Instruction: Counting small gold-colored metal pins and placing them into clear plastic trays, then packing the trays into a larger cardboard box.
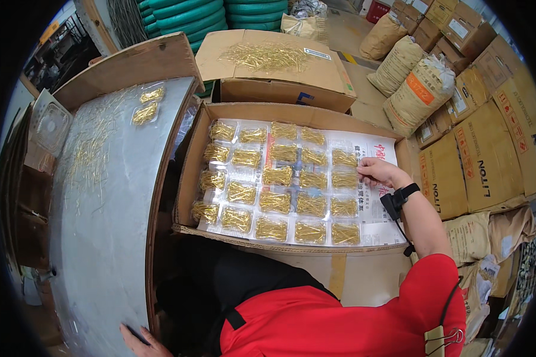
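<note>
An open cardboard box [292, 243] in front of me holds rows of small clear plastic trays filled with thin gold-coloured metal pins. They lie on printed newspaper [378, 205]. My right hand [382, 172], with a black band at the wrist, has its fingers pinched together at the right edge of one clear tray of gold pins [343, 179] in the rightmost column. At the lower left, my left hand [144, 343] rests with its fingers stretched out at the edge of a grey metal-topped table [110, 256]. It is partly cut off by the picture's lower edge.
Loose pins [92, 154] and two filled trays [146, 113] lie on the table. Behind the box, more pins [265, 56] are heaped on a cardboard sheet [214, 53]. Green coiled hose [187, 21] stands at the back; sacks [418, 92] and stacked cartons [488, 154] line the right.
</note>
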